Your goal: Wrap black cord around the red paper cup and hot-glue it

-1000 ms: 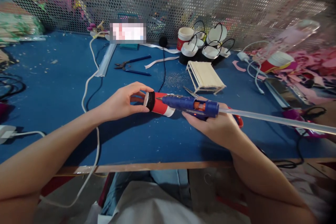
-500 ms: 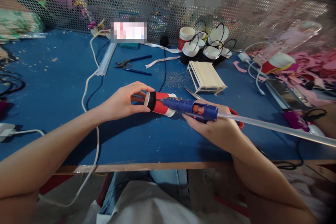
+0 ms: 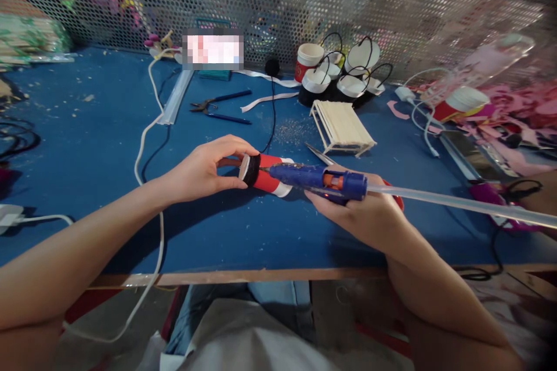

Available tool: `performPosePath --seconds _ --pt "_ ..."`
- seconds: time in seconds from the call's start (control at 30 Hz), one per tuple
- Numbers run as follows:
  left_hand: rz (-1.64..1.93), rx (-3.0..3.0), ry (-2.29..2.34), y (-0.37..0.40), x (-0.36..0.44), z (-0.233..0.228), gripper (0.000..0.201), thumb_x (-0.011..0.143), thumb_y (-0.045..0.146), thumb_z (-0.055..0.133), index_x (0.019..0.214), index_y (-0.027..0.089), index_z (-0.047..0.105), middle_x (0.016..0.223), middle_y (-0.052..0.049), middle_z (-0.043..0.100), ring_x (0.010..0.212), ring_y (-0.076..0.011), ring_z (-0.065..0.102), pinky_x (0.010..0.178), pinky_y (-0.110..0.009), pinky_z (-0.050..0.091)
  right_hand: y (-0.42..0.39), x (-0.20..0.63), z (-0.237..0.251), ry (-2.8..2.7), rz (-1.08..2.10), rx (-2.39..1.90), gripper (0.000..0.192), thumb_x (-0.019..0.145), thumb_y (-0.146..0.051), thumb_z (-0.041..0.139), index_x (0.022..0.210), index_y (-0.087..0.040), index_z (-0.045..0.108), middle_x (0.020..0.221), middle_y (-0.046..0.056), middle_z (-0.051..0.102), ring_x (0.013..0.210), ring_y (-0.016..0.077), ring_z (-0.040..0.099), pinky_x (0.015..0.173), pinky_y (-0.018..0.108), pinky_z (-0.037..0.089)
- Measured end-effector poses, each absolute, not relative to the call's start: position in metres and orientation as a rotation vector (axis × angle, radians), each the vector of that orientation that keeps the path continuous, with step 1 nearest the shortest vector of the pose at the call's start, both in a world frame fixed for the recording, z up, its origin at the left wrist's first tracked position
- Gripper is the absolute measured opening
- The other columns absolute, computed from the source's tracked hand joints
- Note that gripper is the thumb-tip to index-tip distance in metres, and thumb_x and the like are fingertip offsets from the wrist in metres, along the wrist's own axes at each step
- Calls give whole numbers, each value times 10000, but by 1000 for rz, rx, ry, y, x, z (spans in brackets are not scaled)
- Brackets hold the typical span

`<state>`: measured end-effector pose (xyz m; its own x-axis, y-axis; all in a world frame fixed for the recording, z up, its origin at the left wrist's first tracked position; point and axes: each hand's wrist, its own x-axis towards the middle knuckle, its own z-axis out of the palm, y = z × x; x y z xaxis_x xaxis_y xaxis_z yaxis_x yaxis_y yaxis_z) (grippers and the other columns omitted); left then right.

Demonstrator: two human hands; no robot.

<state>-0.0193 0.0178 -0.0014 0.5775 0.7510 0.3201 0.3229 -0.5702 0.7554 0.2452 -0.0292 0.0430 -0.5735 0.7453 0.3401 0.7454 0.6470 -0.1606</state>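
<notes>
Red paper cup [image 3: 266, 178] tipped on its side just above the blue table [image 3: 87, 151], left hand [image 3: 204, 171] clasped round its black-banded base to steady it, right hand [image 3: 365, 214] clenched on blue glue gun [image 3: 317, 179], nozzle touching that base.

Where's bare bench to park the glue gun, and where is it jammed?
Widest bare patch: blue bench left of the white cable, ahead of the left hand. Another strip lies along the front edge between both forearms. Crowded: back right, around the cups, stick frame and pink scraps. The right hand holds the glue gun.
</notes>
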Motion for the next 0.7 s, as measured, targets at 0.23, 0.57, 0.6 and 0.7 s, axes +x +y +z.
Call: performPosePath --seconds 0.23,0.57,0.6,0.7 --pt "792 2523 921 15 -20 6 404 763 233 666 1148 191 549 1211 -113 555 1134 -221 536 946 -368 473 -25 258 36 -2584 -634 -821 319 832 -77 424 809 -235 699 503 6 535 641 185 596 560 279 340" --pt "821 2546 899 16 -20 4 393 773 248 656 1147 187 549 1195 -110 597 1127 -218 563 964 -351 467 -27 258 37 -2651 -592 -932 243 822 -130 474 815 -239 691 608 22 609 639 159 579 562 278 344" --pt "827 2538 884 16 -20 4 385 778 243 650 1146 187 549 1197 -113 595 1128 -216 562 963 -350 469 -26 258 37 -2647 -549 -994 218 820 -149 489 825 -234 689 619 28 617 673 168 590 579 281 360" --pt "830 2518 851 15 -20 4 381 789 228 636 1155 183 541 1211 -121 581 1135 -213 557 955 -350 479 -27 260 35 -2624 -523 -1050 213 819 -160 492 850 -233 690 624 37 625 724 188 602 600 290 374"
